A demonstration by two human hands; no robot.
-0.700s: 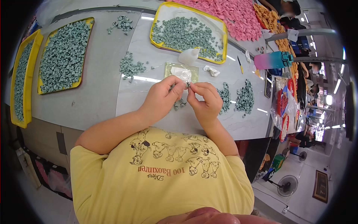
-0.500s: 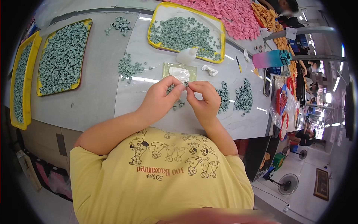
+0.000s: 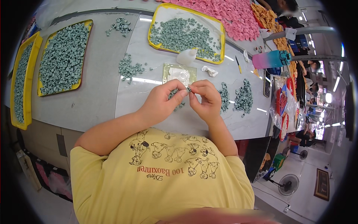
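Observation:
Over the table's near part, my left hand (image 3: 161, 101) and my right hand (image 3: 207, 100) meet, thumbs and forefingers pinched. Between their fingertips is a small grey-green piece (image 3: 189, 89), mostly hidden by the fingers. A few similar green pieces lie partly covered under my left hand. Just beyond my fingers is a flat pale-green square dish (image 3: 190, 71) with white material and a clear ring on it. Behind the dish stands a white squeeze bottle (image 3: 186, 56). To the right of my right hand lie two heaps of dark green pieces (image 3: 244, 96).
A yellow-rimmed tray (image 3: 223, 44) of green pieces stands beyond; another tray (image 3: 88, 33) and a yellow bin (image 3: 26, 108) sit left. Crumpled tissue (image 3: 209, 71), a yellow-handled knife (image 3: 238, 65) and a pink-blue bottle (image 3: 270, 59) lie right. Pink pieces (image 3: 231, 18) cover the far side.
My fingertips have shifted slightly right and down, and the pinched piece has turned a little between them. The things on the table look unmoved.

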